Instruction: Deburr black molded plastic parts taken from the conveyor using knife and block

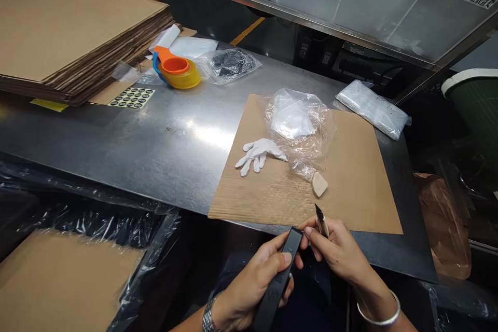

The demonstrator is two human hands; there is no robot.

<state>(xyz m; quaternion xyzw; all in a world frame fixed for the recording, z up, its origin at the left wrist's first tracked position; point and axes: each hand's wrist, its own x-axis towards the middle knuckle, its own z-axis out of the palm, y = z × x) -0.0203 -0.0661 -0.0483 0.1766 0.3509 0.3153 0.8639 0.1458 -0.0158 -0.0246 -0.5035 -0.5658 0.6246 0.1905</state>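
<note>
My left hand (254, 282) is wrapped round a long flat black bar (278, 280), holding it near the table's front edge. My right hand (338, 251) pinches a small pointed tool with a dark tip (321, 219) right beside the bar's upper end. In front of both hands lies a brown cardboard sheet (350, 187) on the steel table (155, 140). On the sheet rest a white glove (259, 154), a crumpled clear plastic bag (299, 129) and a small beige wedge (319, 184).
A tall stack of flat cardboard (66, 31) fills the far left. Near it are an orange tape dispenser (177, 69), a sheet of round black stickers (132, 97) and a bag of dark parts (231, 64). A clear bag (371, 109) lies far right. Wrapped cardboard (58, 280) sits lower left.
</note>
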